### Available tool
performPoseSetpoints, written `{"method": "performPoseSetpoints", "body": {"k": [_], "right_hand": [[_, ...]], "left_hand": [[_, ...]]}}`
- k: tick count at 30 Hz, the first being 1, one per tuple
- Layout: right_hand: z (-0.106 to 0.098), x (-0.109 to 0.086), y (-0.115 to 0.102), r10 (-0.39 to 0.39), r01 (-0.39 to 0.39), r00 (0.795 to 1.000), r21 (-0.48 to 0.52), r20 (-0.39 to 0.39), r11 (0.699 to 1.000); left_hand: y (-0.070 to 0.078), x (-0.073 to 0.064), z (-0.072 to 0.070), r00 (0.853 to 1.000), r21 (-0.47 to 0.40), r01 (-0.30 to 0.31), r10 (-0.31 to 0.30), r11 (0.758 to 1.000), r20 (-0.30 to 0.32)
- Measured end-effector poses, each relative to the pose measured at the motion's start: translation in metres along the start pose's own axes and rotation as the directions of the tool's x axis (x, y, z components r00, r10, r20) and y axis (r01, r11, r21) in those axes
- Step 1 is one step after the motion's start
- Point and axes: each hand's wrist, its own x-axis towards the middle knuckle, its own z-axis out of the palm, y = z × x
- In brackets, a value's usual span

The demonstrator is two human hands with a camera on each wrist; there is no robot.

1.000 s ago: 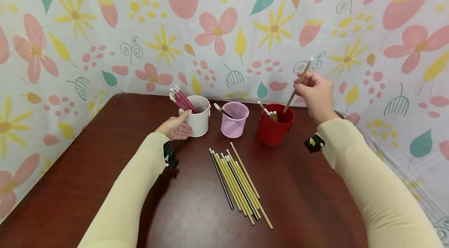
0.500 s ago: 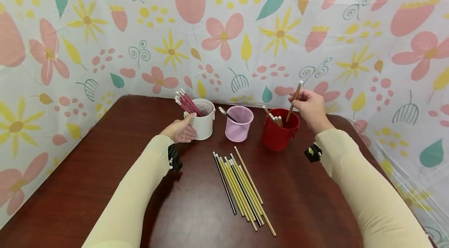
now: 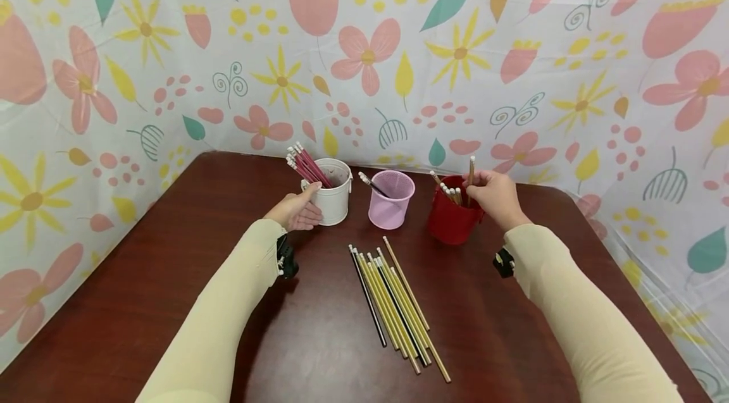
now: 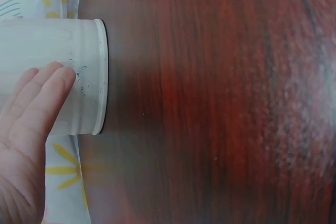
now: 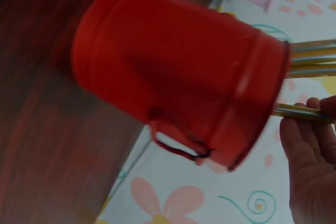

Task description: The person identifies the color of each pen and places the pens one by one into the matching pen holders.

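My right hand (image 3: 497,198) pinches a gold-brown pencil (image 3: 471,173) with a white eraser end. Its lower part is hidden inside the red bucket (image 3: 452,224), where several similar pencils (image 3: 450,191) lean. In the right wrist view, thumb and fingers close on this pencil (image 5: 296,110) just beyond the rim. My left hand (image 3: 296,210) rests against the near left side of a white bucket (image 3: 335,205), its thumb up by the rim. The left wrist view has those fingers straight along the bucket's wall. Several dark pink pencils (image 3: 306,164) with white erasers stand in it.
Between the buckets stands a pink mesh cup (image 3: 390,212) with dark pencils (image 3: 373,185) in it. Several gold and black pencils (image 3: 393,308) lie in a loose bundle on the brown table (image 3: 319,327). A flowered cloth (image 3: 364,93) hangs behind.
My right hand has lowered the pencil into the red bucket, so less of it shows above the rim. The left hand stays at the white bucket. The head view has shifted slightly.
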Motion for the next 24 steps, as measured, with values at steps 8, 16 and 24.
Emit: {"method": "performPoseSetpoints", "body": {"k": [8, 16, 24], "right_hand": [[0.011, -0.005, 0.013, 0.022, -0.017, 0.996, -0.068, 0.083, 0.998], [0.016, -0.005, 0.009, 0.030, -0.013, 0.992, -0.137, 0.124, 0.991], [0.016, -0.008, 0.006, 0.048, -0.038, 0.996, -0.145, 0.069, 0.989]], "left_hand": [[-0.001, 0.001, 0.001, 1.000, 0.004, -0.015, 0.015, 1.000, -0.013], [-0.002, 0.002, 0.000, 1.000, 0.014, -0.012, 0.012, 1.000, -0.011], [-0.001, 0.003, -0.001, 1.000, 0.009, -0.021, 0.021, 1.000, -0.012]]}}
